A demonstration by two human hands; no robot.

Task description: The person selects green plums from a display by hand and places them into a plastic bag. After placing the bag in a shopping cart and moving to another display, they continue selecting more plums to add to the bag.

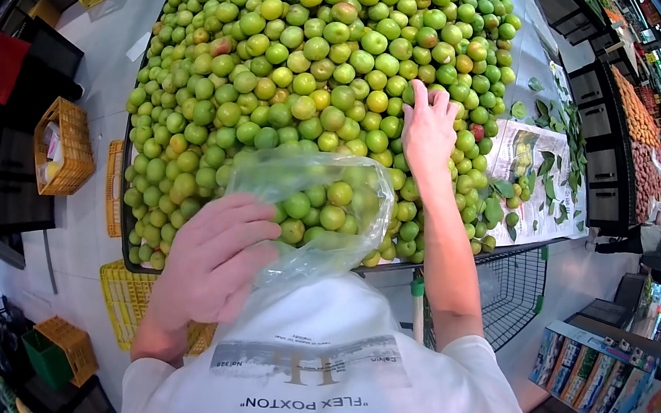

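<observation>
A wide heap of round green fruits (282,60), a few of them reddish or yellow, covers the display stand. My left hand (217,254) is closed on the edge of a clear plastic bag (375,212), whose wide mouth faces the heap. Green fruits show in and through the bag; which lie inside is hard to tell. My right hand (429,132) rests over the right part of the heap, fingers spread and pointing away from me, touching fruits. Nothing is visibly held in it.
Newspaper (548,151) with scattered leaves lies right of the heap. A wire shopping cart (506,290) stands below the stand's right edge. Yellow crates (121,296) are at the lower left. A person in red (1,67) is at the far left.
</observation>
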